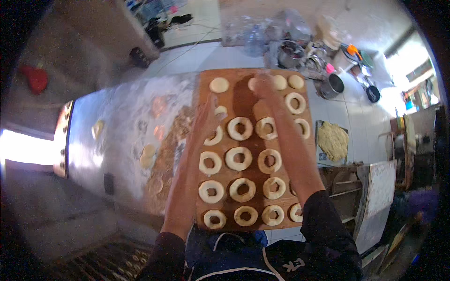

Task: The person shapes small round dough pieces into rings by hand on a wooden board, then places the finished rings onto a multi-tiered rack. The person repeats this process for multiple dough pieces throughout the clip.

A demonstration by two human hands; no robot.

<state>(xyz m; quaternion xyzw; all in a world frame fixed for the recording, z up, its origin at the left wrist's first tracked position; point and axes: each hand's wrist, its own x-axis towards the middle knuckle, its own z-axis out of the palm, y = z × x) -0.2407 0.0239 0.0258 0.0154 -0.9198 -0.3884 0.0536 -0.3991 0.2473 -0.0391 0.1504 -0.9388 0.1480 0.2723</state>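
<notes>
A wooden board holds rows of pale dough rings, with round dough discs along its far edge. My left hand is over the board's far left part, fingers apart, beside a dough ring that it partly covers. My right hand is at the far row, blurred by motion, over a disc that it partly hides. Whether its fingers hold anything cannot be made out. To its right lie more discs. My right forearm hides parts of the right-hand rings.
Left of the board is a flour-dusted metal table with dough scraps and a dough piece. On the right lies a flat mass of dough on a dark tray. Metal pots stand on the tiled floor beyond.
</notes>
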